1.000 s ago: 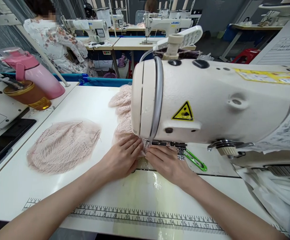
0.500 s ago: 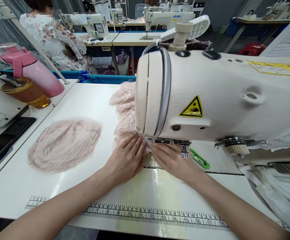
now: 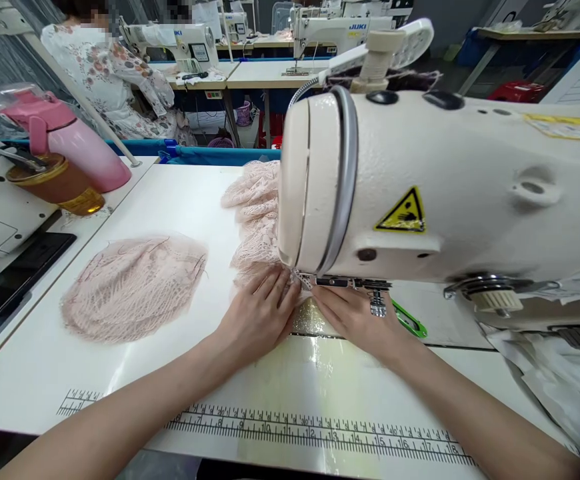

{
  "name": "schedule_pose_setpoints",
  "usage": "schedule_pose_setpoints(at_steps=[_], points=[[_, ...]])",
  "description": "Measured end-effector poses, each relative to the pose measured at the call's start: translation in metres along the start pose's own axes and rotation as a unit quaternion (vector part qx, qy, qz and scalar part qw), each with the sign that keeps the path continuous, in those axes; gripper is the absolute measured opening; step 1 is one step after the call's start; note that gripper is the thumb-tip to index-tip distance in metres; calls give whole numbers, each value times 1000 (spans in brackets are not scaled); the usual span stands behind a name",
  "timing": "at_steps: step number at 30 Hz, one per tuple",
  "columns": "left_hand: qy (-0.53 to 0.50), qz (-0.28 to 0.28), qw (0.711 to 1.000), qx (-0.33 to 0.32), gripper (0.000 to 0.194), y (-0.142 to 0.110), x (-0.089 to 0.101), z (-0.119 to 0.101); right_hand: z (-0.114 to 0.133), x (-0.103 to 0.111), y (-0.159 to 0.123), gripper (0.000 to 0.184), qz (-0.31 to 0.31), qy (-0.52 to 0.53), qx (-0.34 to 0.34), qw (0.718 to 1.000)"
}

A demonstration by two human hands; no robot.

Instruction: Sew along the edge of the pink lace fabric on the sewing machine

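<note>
Pale pink lace fabric (image 3: pixel 257 230) lies bunched beside and under the head of a white sewing machine (image 3: pixel 420 173). My left hand (image 3: pixel 260 310) rests on the near end of the lace, fingers stretched out and lying flat. Just right of it, my right hand (image 3: pixel 357 317) lies flat by the presser foot area, its fingers extended. The metal thread guide parts and machine head cover some of its fingers, and the needle is hidden. Behind the right hand lies a green thread snipper (image 3: pixel 410 319). A second lace piece (image 3: pixel 135 287) lies flat on the table to the left.
A printed ruler (image 3: pixel 270 427) runs along the table's front edge. At left stand a pink bottle (image 3: pixel 83 147), an amber jar (image 3: pixel 63 187) and a black phone (image 3: pixel 25 273). White cloth (image 3: pixel 545 373) hangs at right. A person in a floral top (image 3: pixel 105 80) sits beyond, near other sewing machines.
The view has shifted slightly, so the machine head and both hands appear a little farther right. Both hands keep nearly the same pose at the lace.
</note>
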State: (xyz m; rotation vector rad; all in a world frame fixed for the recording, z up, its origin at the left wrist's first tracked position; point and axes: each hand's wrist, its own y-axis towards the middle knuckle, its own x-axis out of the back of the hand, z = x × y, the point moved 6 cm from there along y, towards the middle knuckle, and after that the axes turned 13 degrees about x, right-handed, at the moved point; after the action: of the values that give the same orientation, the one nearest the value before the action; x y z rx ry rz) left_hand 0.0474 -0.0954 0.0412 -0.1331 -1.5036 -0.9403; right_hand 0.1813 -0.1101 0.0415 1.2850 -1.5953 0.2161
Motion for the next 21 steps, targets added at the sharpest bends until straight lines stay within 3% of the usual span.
schedule_pose_setpoints(at_steps=[6,10,13,21], points=[[-11,-20,1000,-1,29,1,3,1,-3,-8,-4,31,7,-23,15,1000],[-54,-18,997,-44,25,-2,6,2,-2,-5,-2,20,32,-25,-16,999],[-74,7,996,-57,23,-2,6,4,-1,1,1,18,17,-17,-40,999],[-62,-3,997,-50,25,5,10,11,1,-15,1,19,-4,123,-56,991]])
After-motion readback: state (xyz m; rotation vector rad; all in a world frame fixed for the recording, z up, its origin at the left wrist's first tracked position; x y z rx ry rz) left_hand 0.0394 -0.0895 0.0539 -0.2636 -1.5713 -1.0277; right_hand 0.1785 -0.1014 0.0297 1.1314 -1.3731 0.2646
